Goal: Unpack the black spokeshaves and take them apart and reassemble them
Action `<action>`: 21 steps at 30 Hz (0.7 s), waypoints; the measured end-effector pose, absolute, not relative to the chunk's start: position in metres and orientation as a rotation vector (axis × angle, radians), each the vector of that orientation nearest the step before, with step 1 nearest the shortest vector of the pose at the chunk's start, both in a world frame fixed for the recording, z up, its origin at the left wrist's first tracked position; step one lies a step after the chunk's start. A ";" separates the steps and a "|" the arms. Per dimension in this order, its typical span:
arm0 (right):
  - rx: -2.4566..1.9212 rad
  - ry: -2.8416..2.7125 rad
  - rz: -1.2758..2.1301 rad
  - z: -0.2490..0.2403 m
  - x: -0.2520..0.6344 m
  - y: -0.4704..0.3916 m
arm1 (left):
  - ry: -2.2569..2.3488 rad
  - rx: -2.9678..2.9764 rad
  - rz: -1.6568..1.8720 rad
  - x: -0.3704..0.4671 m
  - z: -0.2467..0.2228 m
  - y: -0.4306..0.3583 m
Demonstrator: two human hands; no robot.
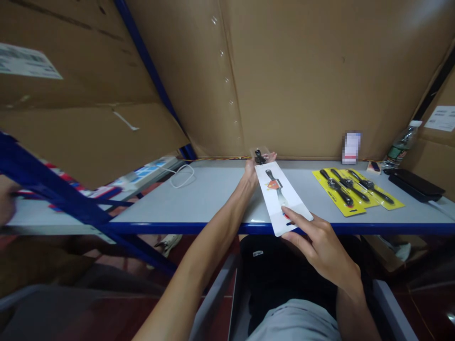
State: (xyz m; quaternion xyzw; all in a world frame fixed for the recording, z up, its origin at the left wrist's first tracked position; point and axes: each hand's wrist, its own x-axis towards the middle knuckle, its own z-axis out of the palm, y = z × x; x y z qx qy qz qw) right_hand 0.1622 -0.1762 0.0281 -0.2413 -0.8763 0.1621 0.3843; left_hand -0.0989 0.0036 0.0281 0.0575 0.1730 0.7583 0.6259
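My right hand (316, 241) pinches the lower end of a white backing card (280, 194) between thumb and fingers. The card slants across the table's front edge and bears a printed picture of a spokeshave. Beyond the card's far end, my left hand (250, 170) is closed around a clear plastic blister (265, 152) with a black tool in it, of which only the end shows. The card hides part of that hand and the tool. To the right lie several black spokeshaves (339, 188), packed on yellow cards (351, 213) that overlap.
A blue-edged grey table (206, 199) spans the front, with cardboard (291, 80) behind it. At the right are a water bottle (400, 147), a black case (415, 184) and a blurred-out phone-like object (351, 148). A white cable (183, 175) lies left. Another person's hand (7, 199) shows at far left.
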 end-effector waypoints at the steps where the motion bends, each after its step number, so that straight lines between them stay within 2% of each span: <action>1: -0.613 -2.232 0.428 0.028 0.162 -0.174 | 0.404 0.127 1.737 -0.099 0.028 0.004; 9: -0.615 -2.171 0.479 0.018 0.152 -0.157 | 0.477 0.181 1.702 -0.090 0.023 0.006; 17: -0.632 -2.003 0.830 -0.003 0.136 -0.128 | 0.620 0.495 1.535 -0.068 0.022 -0.014; 21: -0.603 -1.926 0.831 -0.002 0.138 -0.130 | 0.618 0.610 1.506 -0.064 0.026 -0.024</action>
